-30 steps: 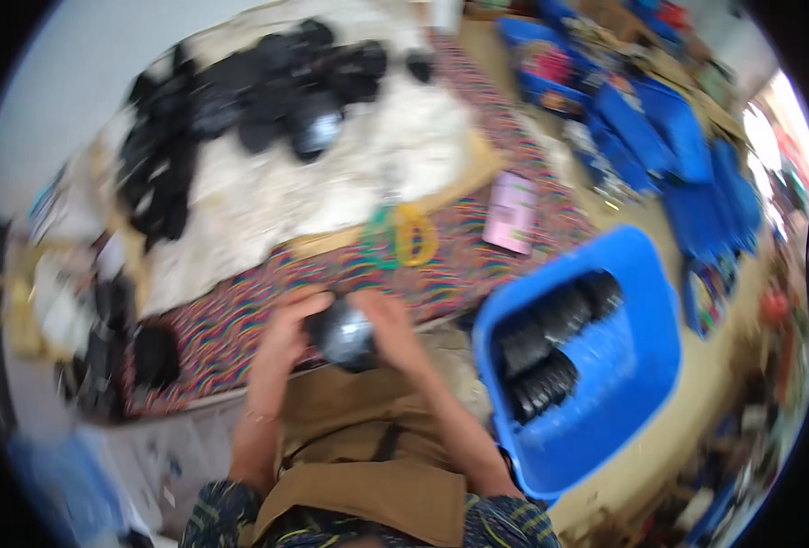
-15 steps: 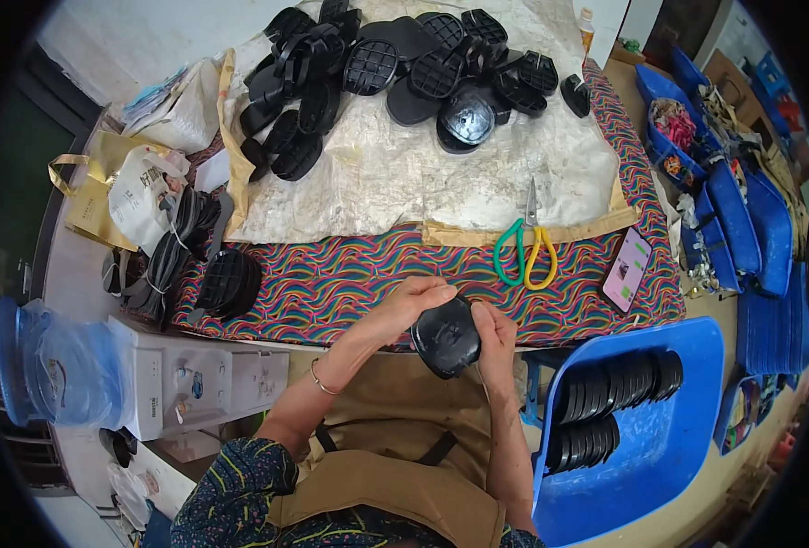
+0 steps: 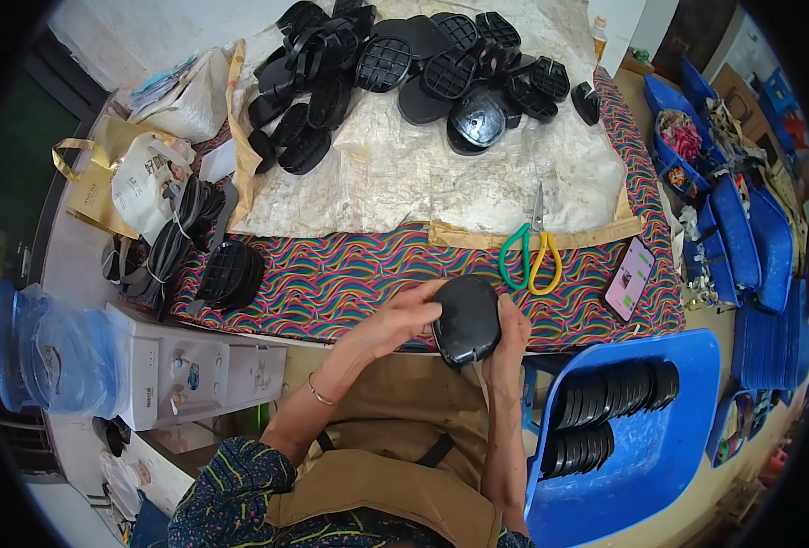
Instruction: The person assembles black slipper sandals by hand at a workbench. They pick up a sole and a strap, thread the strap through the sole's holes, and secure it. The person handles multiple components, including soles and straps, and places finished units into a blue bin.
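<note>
Between my two hands, over the table's near edge, is a rounded black moulded piece [image 3: 468, 315] with a smooth, shiny face turned up. My left hand [image 3: 401, 321] grips its left rim, thumb lying on the top. Closed on the right side is my right hand [image 3: 508, 340]; some of its fingers are hidden beneath. Scissors [image 3: 532, 251] with one green and one yellow handle lie just beyond my hands. Farther back, several similar black pieces [image 3: 384, 64] are heaped on a stained white sheet [image 3: 359, 196], some showing a grid-like underside.
At my right stands a blue tub [image 3: 665, 466] with rows of black pieces. A phone [image 3: 629, 279] lies at the table's right edge. Bundled black strips [image 3: 172, 247] and a stack of gridded pieces [image 3: 229, 276] sit at left, near a water dispenser [image 3: 204, 379].
Both hands have shifted slightly right and raised the black piece. It has been turned, so its smooth face shows more fully. The whole view has moved a little.
</note>
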The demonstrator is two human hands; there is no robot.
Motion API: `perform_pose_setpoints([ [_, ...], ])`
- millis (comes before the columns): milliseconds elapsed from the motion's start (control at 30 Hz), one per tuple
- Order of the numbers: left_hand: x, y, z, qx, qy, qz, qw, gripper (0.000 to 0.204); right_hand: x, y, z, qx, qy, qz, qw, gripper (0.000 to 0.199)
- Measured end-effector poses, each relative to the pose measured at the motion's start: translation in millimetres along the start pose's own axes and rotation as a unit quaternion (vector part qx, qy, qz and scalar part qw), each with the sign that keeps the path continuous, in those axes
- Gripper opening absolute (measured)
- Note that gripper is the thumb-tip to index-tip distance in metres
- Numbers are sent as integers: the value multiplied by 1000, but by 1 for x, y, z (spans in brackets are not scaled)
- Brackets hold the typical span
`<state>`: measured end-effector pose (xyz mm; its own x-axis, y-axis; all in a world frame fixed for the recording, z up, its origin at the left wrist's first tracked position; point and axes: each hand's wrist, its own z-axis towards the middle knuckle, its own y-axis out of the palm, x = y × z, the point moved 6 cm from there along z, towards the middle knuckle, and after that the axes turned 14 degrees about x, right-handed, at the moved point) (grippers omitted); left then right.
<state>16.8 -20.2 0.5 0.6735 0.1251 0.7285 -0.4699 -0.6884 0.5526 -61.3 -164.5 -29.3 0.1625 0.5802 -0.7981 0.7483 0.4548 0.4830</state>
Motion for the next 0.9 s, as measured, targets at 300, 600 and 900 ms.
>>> perform_pose_setpoints([
  [300,-31,-9,5,-81,73,6,994,107,1,29,-36,-12,62,104,993,37],
  [600,5,29,-27,-90,125,-57,986,115,1,22,-47,-46,15,24,999,32],
  [900,3,14,-34,-113,94,-221,964,114,-17,52,-64,-90,69,35,993,29],
])
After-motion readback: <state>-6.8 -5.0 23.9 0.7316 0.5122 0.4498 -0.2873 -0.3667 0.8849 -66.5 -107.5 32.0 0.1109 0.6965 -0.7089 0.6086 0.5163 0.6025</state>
